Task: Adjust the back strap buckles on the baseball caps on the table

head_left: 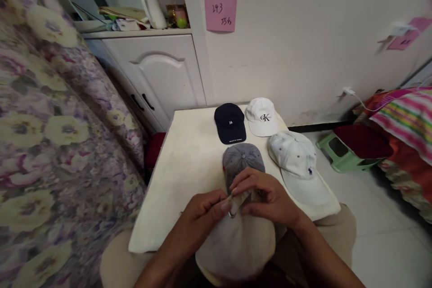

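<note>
A beige cap (238, 247) is held at the table's near edge, above my lap, with its back opening and strap facing the table. My left hand (207, 209) pinches the strap end between thumb and fingers, beside a small metal buckle (231, 214). From the other side, my right hand (266, 193) closes its bent fingers on the strap; part of its grip is hidden. Just beyond my hands lies a grey cap (243, 157), partly covered by my right fingers. Right of it rests a pale light-blue cap (297, 157) with a small dark logo, its brim toward me.
A navy cap (230, 121) and a white cap (262, 117) with black letters lie toward the back of the cream-covered table (189, 153). A floral curtain (50, 144) hangs at left. A green stool (340, 148) stands at right by a bed (408, 130). Behind is a white cabinet (162, 67).
</note>
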Demonstrator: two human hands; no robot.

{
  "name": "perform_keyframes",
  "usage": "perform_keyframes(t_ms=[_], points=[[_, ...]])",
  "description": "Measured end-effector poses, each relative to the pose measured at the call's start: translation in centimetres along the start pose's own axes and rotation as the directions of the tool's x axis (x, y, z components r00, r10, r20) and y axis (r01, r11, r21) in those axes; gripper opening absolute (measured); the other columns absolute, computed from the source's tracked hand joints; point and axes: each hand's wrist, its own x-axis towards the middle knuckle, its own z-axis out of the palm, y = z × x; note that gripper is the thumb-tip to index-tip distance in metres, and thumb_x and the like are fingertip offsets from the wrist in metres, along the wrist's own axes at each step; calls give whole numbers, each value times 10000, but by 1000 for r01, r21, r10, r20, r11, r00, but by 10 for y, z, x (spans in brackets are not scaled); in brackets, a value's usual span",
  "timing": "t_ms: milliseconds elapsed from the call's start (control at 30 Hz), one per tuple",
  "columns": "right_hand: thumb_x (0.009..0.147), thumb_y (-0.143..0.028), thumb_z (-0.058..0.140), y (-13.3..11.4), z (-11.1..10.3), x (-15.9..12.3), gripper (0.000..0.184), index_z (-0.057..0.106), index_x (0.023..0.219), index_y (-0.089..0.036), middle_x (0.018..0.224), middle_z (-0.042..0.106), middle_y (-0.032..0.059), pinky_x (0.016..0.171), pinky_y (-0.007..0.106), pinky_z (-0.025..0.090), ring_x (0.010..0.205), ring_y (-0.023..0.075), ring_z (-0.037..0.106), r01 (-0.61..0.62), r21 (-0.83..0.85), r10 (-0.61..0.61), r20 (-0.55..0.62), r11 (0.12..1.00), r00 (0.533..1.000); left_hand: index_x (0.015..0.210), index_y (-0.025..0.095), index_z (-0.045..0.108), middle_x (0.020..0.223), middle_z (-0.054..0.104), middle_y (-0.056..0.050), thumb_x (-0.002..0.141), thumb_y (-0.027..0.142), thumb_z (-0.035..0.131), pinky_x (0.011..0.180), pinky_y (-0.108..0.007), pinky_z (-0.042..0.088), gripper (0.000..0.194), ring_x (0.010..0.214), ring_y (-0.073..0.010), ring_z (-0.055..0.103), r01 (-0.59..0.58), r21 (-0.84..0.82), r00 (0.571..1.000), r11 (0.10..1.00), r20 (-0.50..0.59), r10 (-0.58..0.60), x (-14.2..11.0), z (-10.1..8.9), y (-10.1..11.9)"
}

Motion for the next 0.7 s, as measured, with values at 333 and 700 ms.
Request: perform_keyframes(t_ms=[333, 700], points=[[890, -189, 671, -2, 5, 0, 201, 687, 1088, -212, 1015, 640, 77, 800, 387, 529, 931, 206, 605, 184, -463, -206, 2, 867, 978, 706, 177, 502, 679, 425, 31, 933, 481, 530, 563, -232, 293, 381, 646, -118, 362, -43, 15, 997, 999, -63, 44, 5, -3, -8], [961, -137, 558, -8, 2, 13, 178, 622, 1126, -155, 995, 690, 80, 789, 285, 609, 909, 163, 665, 426, -550, -323, 280, 718, 904, 701, 182, 505, 700, 463, 13, 916, 429, 546, 585, -248, 341, 330, 671, -140, 406, 3, -59, 993, 998, -120, -10, 6, -8, -13]])
